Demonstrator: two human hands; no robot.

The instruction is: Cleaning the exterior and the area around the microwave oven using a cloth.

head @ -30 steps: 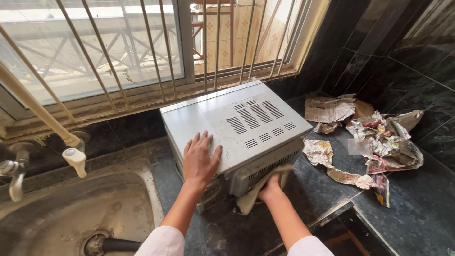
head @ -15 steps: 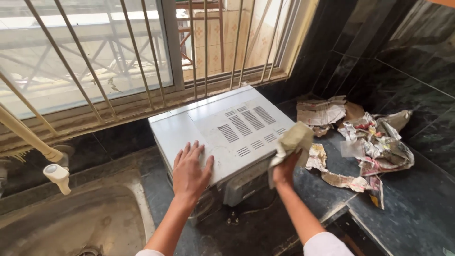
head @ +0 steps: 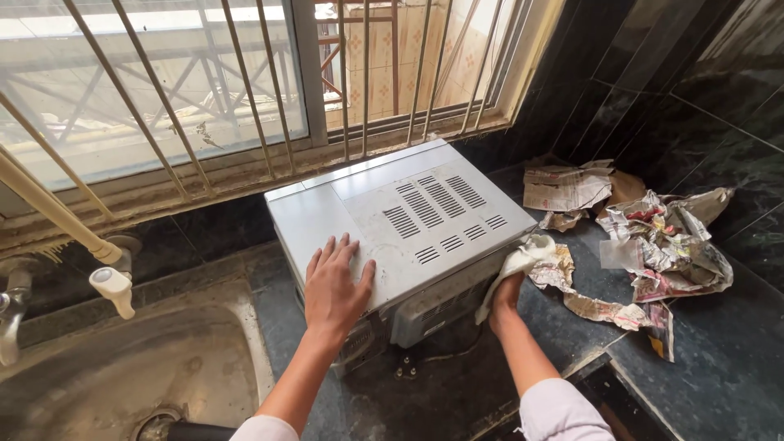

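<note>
R hand [head: 505,296] half hidden by cloth [head: 516,263], microwave [head: 400,224] side unseen

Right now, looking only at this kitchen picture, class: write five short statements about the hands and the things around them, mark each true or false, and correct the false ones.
1. The left hand lies flat on top of the microwave oven. True.
2. The right hand holds a sponge. False: it holds a pale cloth against the oven's side.
3. Crumpled newspaper lies on the dark counter to the right. True.
4. The sink is right of the oven. False: it is left.
5. The window has bars. True.
</note>
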